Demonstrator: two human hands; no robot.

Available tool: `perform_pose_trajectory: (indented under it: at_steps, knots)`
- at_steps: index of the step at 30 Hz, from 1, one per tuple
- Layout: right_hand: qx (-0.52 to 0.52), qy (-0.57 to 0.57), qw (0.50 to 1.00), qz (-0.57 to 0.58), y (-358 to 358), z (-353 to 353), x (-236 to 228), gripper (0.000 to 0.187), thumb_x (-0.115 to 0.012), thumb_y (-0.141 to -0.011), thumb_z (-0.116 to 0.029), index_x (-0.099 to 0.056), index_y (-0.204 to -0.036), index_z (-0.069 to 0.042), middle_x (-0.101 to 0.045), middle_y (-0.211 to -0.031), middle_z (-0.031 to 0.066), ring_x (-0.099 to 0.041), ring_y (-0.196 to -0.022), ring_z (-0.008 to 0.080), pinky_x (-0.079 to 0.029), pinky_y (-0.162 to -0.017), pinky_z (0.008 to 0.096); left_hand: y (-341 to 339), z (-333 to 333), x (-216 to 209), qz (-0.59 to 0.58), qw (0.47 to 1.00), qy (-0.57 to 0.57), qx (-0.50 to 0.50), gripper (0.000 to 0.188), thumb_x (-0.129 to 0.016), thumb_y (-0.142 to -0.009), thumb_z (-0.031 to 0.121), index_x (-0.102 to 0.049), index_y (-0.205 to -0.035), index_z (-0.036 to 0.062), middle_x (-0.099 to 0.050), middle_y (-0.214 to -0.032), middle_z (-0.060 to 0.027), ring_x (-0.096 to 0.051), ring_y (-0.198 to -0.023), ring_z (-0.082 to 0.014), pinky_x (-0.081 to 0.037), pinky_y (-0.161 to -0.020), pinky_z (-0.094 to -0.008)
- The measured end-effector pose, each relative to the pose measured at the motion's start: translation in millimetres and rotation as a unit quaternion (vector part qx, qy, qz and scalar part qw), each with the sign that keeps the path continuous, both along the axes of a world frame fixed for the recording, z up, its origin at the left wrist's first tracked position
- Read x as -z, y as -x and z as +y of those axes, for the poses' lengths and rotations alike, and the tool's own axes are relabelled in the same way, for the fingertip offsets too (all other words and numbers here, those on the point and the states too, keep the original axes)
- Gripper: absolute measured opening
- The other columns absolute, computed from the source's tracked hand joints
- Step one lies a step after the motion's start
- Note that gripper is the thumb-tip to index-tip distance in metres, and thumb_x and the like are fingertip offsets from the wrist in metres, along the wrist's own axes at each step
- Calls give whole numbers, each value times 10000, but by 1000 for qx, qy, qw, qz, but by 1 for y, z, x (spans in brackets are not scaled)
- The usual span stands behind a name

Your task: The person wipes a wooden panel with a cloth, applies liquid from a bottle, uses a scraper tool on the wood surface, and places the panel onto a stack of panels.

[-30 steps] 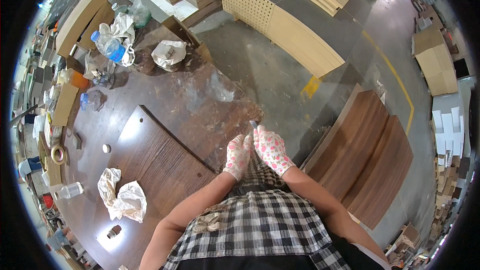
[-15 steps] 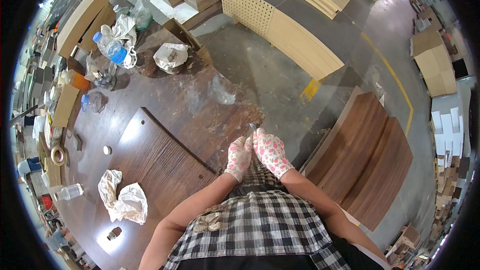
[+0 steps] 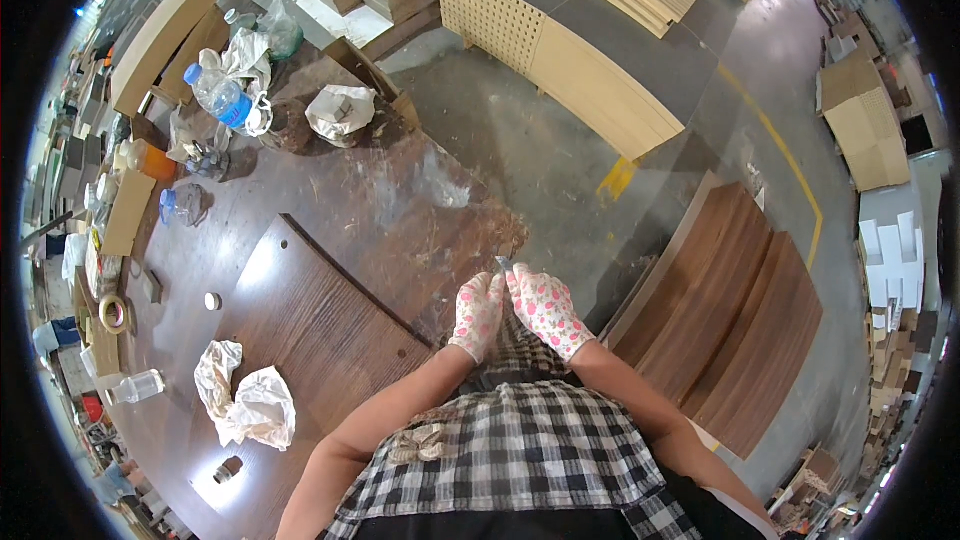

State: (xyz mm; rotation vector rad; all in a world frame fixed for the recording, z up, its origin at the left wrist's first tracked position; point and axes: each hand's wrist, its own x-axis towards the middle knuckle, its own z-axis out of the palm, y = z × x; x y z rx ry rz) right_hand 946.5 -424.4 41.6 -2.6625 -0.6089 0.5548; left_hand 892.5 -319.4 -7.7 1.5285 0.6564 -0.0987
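Note:
Both hands wear white gloves with a pink floral print and meet in front of my checked apron (image 3: 520,430), by the table's right edge. A small grey, blade-like piece (image 3: 503,263) sticks up between the fingertips; its kind is too small to make out. My right hand (image 3: 547,310) is closed in a pinch on it. Close beside, my left hand (image 3: 478,314) is closed too, its fingertips against the same spot; what they grip is hidden. Left of them a dark wood-grain panel (image 3: 320,310) lies on the brown table (image 3: 390,230).
Crumpled white cloths (image 3: 262,408), a tape roll (image 3: 114,315) and a clear bottle (image 3: 140,386) lie on the table's left. A water bottle (image 3: 225,100) and a bundled white bag (image 3: 341,114) are at its far end. Stacked brown panels (image 3: 720,310) stand on the right; a pale perforated board stack (image 3: 560,65) is beyond.
The grey piece and the fingertips of both hands have shifted slightly toward me, and the piece now tilts more to the left. The things on the table stay in place.

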Motion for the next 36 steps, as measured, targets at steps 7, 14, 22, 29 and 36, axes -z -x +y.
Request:
perform_pose_trajectory:
  at_steps: [7,14,22,29,36]
  knots:
    - [35,28,999,-19,-19,-1,0,284,-398,-936,-274,-547,-899,-36,-625,-657,144,-622,-650,332,-483,-615,448,-5,-1,-25,50,998,39,3,230,-508,-910,160,-570,-838,-50,-571,-687,-61,-472,-632,-94,-416,-575,-299]
    - [-52,31,996,60,-3,-5,-11,294,-407,-929,-291,-542,-907,-31,-629,-721,178,-624,-721,347,-481,-666,459,-1,1,-9,7,999,46,-18,225,-515,-911,161,-578,-836,-41,-551,-650,-25,-458,-575,-85,-395,-522,-283]
    - [10,20,1000,-12,-23,-8,-1,303,-416,-930,-284,-543,-874,-15,-618,-663,177,-622,-658,348,-481,-614,461,-8,0,-33,59,997,45,-4,212,-507,-917,162,-587,-857,-25,-558,-652,-22,-451,-558,-72,-384,-501,-264]
    - [-45,40,998,16,-16,-7,-14,274,-424,-924,-268,-559,-878,-35,-618,-659,175,-626,-653,341,-489,-599,445,-5,-1,-22,30,998,44,-41,220,-510,-916,164,-584,-862,-36,-563,-647,-37,-466,-576,-84,-405,-525,-280]
    - [-40,23,999,-20,-8,-6,1,274,-389,-942,-265,-544,-887,-46,-599,-608,145,-613,-596,318,-483,-563,440,-4,0,-19,40,998,35,-24,235,-513,-918,184,-573,-804,-12,-525,-603,-17,-459,-516,-89,-393,-490,-276]
